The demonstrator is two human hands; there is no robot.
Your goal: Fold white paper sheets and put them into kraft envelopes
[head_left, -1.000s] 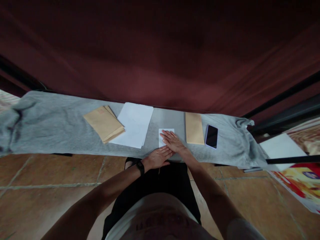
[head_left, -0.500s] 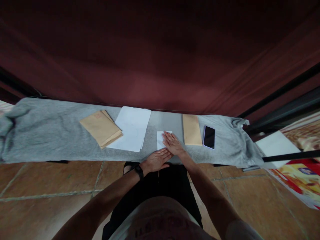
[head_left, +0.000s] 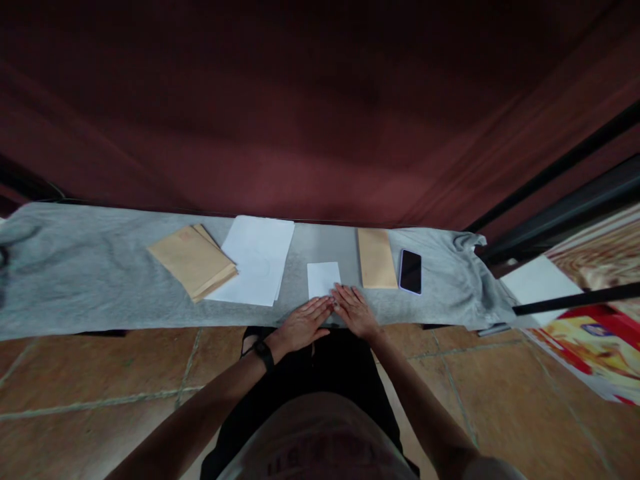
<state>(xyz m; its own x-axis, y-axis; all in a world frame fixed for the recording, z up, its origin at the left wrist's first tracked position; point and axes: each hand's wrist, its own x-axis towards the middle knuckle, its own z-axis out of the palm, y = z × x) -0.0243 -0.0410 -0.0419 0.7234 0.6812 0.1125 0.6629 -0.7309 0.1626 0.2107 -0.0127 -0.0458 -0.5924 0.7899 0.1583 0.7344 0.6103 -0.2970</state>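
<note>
A small white paper (head_left: pixel 323 277), apparently folded, lies on the grey cloth near its front edge. My left hand (head_left: pixel 304 323), with a dark band on the wrist, rests flat at the paper's near edge, fingers stretched out. Flat over the near right corner of the paper is my right hand (head_left: pixel 355 312), its fingers extended and the tips close to those of the left. The near edge of the paper is hidden under the fingers. Neither hand grips anything.
Left of the paper lie white sheets (head_left: pixel 260 257), partly under several brown envelopes (head_left: pixel 193 260). To the right are another brown envelope (head_left: pixel 377 259) and a phone (head_left: pixel 411 271). Grey cloth (head_left: pixel 100 267) covers the narrow surface. A dark red panel (head_left: pixel 320 173) rises behind it.
My right hand has slid down and right off the middle of the small paper, uncovering most of it. My left hand stays at the near edge. The view has shifted slightly.
</note>
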